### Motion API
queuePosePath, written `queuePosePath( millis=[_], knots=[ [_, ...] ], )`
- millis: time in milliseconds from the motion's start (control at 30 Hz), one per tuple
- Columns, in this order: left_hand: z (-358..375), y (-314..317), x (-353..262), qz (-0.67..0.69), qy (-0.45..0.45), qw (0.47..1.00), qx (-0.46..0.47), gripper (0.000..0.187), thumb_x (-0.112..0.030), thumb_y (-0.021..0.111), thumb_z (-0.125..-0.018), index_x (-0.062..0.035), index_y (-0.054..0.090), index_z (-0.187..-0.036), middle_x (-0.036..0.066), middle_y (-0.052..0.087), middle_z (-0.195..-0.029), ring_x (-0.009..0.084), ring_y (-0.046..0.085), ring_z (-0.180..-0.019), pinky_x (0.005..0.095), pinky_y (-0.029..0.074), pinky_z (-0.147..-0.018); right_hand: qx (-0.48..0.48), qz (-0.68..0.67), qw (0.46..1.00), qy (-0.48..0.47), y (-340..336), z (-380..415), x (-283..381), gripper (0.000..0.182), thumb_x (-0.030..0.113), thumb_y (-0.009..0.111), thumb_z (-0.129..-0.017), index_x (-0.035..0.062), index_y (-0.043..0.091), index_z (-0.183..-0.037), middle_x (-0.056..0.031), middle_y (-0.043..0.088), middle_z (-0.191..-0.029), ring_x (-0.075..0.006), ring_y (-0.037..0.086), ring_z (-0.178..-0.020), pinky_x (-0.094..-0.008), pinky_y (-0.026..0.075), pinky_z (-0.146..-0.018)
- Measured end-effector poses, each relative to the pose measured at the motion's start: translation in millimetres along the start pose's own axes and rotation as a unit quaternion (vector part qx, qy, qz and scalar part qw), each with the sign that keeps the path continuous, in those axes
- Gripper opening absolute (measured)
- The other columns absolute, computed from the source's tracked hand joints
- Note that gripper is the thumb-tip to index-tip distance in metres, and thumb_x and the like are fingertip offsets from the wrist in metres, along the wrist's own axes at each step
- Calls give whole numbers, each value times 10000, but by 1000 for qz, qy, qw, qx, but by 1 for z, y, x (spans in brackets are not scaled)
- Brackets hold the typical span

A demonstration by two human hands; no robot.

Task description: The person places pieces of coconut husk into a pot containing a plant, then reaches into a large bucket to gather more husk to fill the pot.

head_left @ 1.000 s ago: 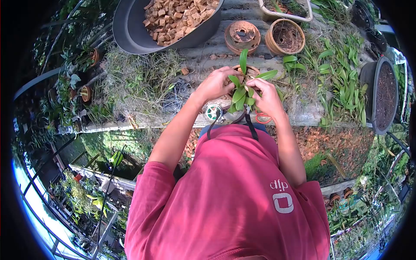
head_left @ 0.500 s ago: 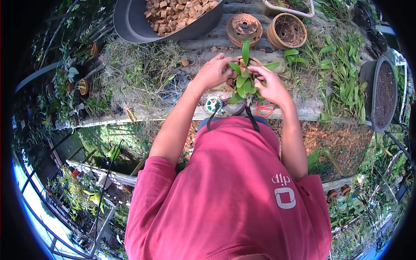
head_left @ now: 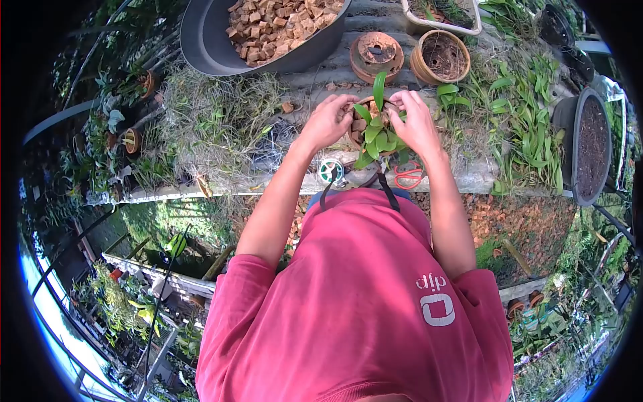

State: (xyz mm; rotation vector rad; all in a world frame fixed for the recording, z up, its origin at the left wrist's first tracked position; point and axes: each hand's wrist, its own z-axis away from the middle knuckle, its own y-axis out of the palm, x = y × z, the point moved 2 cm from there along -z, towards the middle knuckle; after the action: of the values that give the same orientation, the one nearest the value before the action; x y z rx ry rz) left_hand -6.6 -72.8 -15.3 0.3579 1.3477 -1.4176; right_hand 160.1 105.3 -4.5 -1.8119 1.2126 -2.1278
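A small clay pot [head_left: 353,136] stands on the bench in front of me, partly hidden by leaves and fingers. It holds brown chunks [head_left: 359,125] and a green leafy plant [head_left: 379,139], which looks like an orchid. My left hand [head_left: 331,122] grips the pot's left rim with curled fingers. On the opposite side, my right hand [head_left: 416,124] has its fingers bent over the right rim, beside the leaves. Close to the bench's front edge lie a green reel of wire or tie [head_left: 331,170] and red-handled scissors [head_left: 408,176].
A big dark tub [head_left: 264,65] of brown chunks [head_left: 281,30] stands at the back left. Behind the potted plant are an upturned clay pot [head_left: 377,57] and another clay pot [head_left: 440,58]. Loose plants [head_left: 536,134] and a dark planter [head_left: 591,147] are at right; dry roots [head_left: 207,120] lie left.
Both hands have moved outward from the plant's middle to opposite sides of the pot's rim. More of the chunks inside the pot now shows.
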Motion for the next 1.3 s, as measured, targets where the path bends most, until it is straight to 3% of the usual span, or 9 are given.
queuePosePath(
  millis=[100,300,467,500,533,633,733,900,1300],
  knots=[
    [-4,0,0,-45,14,998,-39,393,-189,684,-957,-120,643,-1342,222,666,-1344,400,608,-1296,483,477,-1117,2,29,996,89,4,-15,-4,602,192,823,-889,25,580,-1414,-189,647,-1178,-336,684,-987,-444,569,-865],
    [-13,-1,-11,19,-16,999,-41,348,-207,766,-926,-40,674,-1218,213,718,-1237,382,686,-1181,465,531,-1019,71,-24,991,107,20,-38,-24,278,193,826,-894,58,785,-1134,-179,725,-1018,-308,714,-909,-417,574,-810],
    [-24,6,-8,32,12,996,-87,291,-217,788,-973,11,714,-1137,126,786,-1069,212,761,-979,366,588,-870,118,-67,972,192,-3,-13,-6,277,192,797,-932,35,772,-1158,-196,758,-1041,-317,735,-944,-411,584,-752],
    [-28,9,-8,60,-4,996,-68,286,-215,784,-983,17,717,-1137,119,791,-1058,194,764,-965,357,593,-856,106,-73,979,158,-4,-8,-7,277,188,792,-936,30,769,-1163,-197,757,-1048,-323,735,-949,-412,586,-754],
    [-31,10,-9,92,-35,994,-45,308,-208,774,-971,-20,727,-1211,170,776,-1117,322,749,-1049,427,571,-929,94,-77,985,124,-3,-2,-10,278,184,788,-940,25,767,-1168,-198,756,-1055,-328,735,-954,-413,589,-755],
    [-44,17,-6,124,-48,991,-11,305,-174,767,-971,-25,731,-1235,176,774,-1129,325,746,-1064,429,569,-942,69,-90,989,93,-3,7,-13,279,167,765,-955,34,757,-1199,-194,746,-1106,-350,726,-991,-426,597,-784],
    [-48,15,-9,33,20,999,-28,257,-118,720,-1021,11,711,-1244,142,793,-1080,158,761,-984,330,600,-857,68,-81,992,64,-2,9,-15,290,151,761,-935,47,744,-1204,-179,728,-1178,-366,693,-1094,-459,573,-906],
    [-40,11,-2,87,-9,995,-55,248,-109,706,-1029,18,710,-1243,114,798,-1095,139,753,-989,314,590,-881,102,4,995,-1,1,-4,1,313,113,742,-892,52,709,-1197,-157,683,-1278,-382,622,-1237,-480,480,-1092],
    [-32,16,-1,106,-44,993,-41,261,-96,721,-1009,7,705,-1248,90,795,-1075,139,746,-976,320,584,-884,135,90,987,18,12,-32,-2,205,103,693,-924,70,700,-1126,-189,709,-1078,-448,702,-1014,-525,575,-842]
  ],
)
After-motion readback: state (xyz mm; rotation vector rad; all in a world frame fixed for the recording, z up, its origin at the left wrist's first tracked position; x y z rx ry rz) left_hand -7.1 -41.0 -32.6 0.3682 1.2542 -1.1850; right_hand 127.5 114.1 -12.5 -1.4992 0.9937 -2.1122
